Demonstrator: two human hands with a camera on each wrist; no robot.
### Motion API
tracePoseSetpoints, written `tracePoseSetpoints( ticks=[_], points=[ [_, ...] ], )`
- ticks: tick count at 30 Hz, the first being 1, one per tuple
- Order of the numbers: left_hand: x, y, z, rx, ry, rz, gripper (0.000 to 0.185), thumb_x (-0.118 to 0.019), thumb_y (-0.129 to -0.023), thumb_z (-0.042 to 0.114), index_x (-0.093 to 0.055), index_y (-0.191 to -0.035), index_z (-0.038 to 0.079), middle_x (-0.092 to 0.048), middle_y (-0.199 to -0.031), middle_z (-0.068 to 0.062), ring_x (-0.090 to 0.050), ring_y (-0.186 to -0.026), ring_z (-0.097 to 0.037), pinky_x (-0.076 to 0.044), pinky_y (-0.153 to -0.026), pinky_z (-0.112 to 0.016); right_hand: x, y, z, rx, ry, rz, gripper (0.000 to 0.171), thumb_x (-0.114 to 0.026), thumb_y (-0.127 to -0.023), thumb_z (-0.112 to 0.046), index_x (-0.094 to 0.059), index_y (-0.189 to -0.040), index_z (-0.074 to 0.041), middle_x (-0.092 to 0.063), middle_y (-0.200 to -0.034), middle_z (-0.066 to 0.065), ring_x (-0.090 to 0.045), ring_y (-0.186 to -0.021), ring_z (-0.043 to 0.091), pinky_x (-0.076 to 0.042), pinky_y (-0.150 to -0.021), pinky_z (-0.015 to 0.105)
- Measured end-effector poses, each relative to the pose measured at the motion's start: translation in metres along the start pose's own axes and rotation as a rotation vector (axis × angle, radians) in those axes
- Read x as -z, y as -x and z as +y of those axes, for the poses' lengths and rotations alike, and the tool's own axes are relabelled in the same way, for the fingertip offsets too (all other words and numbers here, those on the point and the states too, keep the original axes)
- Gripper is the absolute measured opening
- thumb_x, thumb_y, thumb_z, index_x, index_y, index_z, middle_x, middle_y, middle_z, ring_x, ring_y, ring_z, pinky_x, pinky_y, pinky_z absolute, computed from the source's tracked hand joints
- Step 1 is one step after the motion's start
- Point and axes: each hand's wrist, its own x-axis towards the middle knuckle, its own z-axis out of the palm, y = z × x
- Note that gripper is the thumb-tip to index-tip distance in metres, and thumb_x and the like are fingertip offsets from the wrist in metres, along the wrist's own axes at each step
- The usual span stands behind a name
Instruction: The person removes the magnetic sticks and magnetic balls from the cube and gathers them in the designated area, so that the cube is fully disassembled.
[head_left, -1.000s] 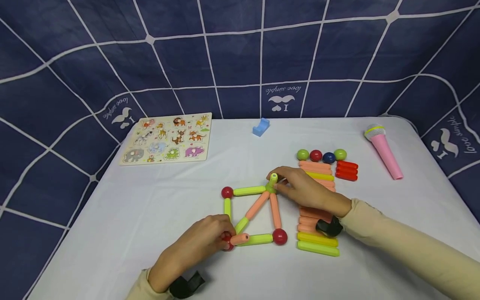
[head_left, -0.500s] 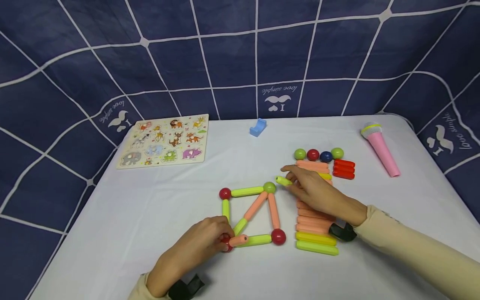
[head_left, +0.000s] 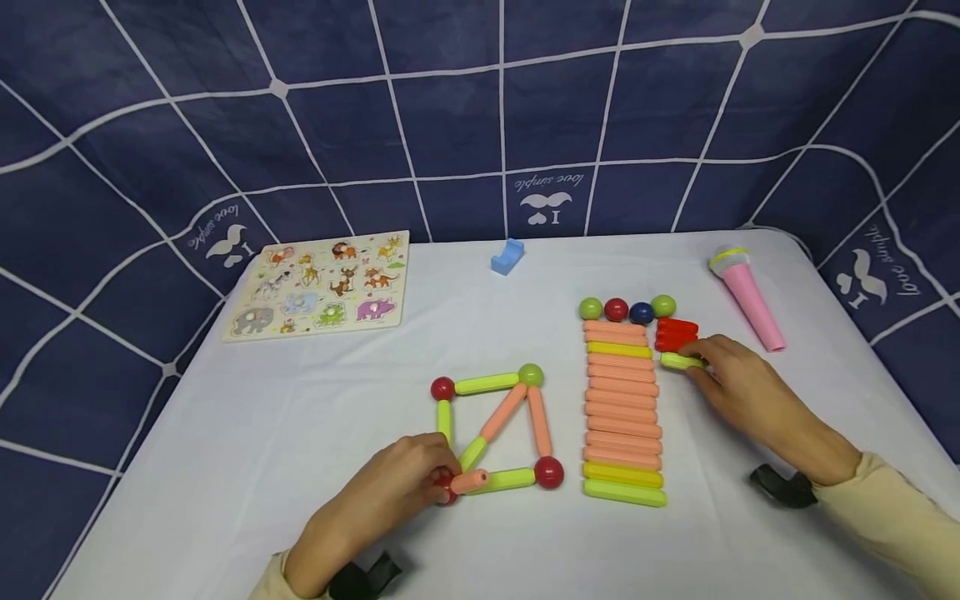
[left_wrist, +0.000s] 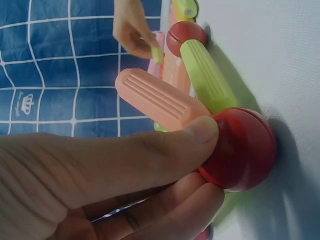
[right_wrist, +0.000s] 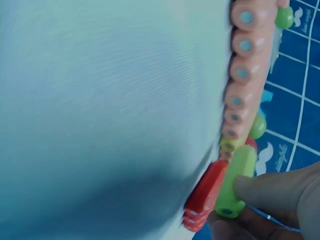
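My L hand (head_left: 408,475) pinches the red ball (left_wrist: 245,152) at 7 o'clock on the frame (head_left: 504,412), prob. to steady it. My R hand (head_left: 750,398) pinches a short green stick (head_left: 677,361) at the red sticks' 6 o'clock (red sticks (head_left: 675,335)), maybe b/c sizes match.

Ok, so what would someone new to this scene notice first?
Probably the frame of rods and balls, low in the middle of the head view, with the left hand pinching its near left red ball. Next might come the row of mostly peach rods right of it, then the right hand holding a green rod beside the red rods.
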Motion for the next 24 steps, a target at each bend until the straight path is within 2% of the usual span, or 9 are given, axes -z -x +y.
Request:
tracePoseSetpoints(
  ticks=[6,12,16,21,24],
  points=[
    [0.000,0.002,-0.001,0.001,0.023,0.004,0.019,-0.082,-0.078,0.003,-0.075,-0.091,0.016,-0.064,-0.090,0.011,-0.057,-0.079,-0.005,-0.050,-0.068,-0.022,-0.005,-0.002,0.008,0.001,0.042,0.005,0.031,-0.078,-0.079,0.002,-0.066,-0.107,0.004,-0.062,-0.100,0.018,-0.060,-0.087,0.031,-0.054,-0.076,0.054],
    [-0.001,0.001,0.000,0.002,0.007,-0.008,0.020,-0.083,-0.076,0.004,-0.075,-0.091,0.015,-0.065,-0.090,0.010,-0.057,-0.080,-0.004,-0.051,-0.069,-0.023,-0.007,-0.005,0.009,-0.029,0.087,-0.002,0.024,-0.079,-0.077,-0.001,-0.066,-0.097,0.001,-0.063,-0.091,0.014,-0.057,-0.072,0.024,-0.054,-0.062,0.046],
    [-0.001,0.002,0.000,0.002,0.002,0.009,0.020,-0.083,-0.076,0.004,-0.076,-0.090,0.016,-0.064,-0.089,0.011,-0.057,-0.078,-0.004,-0.050,-0.067,-0.022,-0.010,-0.007,0.010,-0.031,0.087,0.014,0.018,-0.079,-0.077,-0.002,-0.066,-0.090,-0.001,-0.060,-0.088,0.013,-0.054,-0.069,0.022,-0.053,-0.058,0.043],
    [-0.001,0.001,0.000,-0.022,-0.018,0.009,0.019,-0.084,-0.075,0.003,-0.075,-0.089,0.014,-0.063,-0.087,0.011,-0.055,-0.076,-0.004,-0.049,-0.066,-0.021,-0.008,-0.006,0.001,-0.010,0.068,0.063,0.018,-0.079,-0.077,-0.004,-0.067,-0.090,-0.001,-0.060,-0.089,0.012,-0.056,-0.072,0.023,-0.054,-0.060,0.045],
    [0.000,-0.001,-0.001,-0.038,-0.036,0.004,0.020,-0.085,-0.074,0.003,-0.074,-0.088,0.012,-0.061,-0.086,0.011,-0.053,-0.074,-0.005,-0.047,-0.064,-0.021,-0.009,-0.007,-0.016,0.033,-0.003,0.081,0.019,-0.077,-0.079,-0.005,-0.067,-0.095,-0.003,-0.061,-0.093,0.009,-0.058,-0.077,0.023,-0.055,-0.065,0.045]
  ],
)
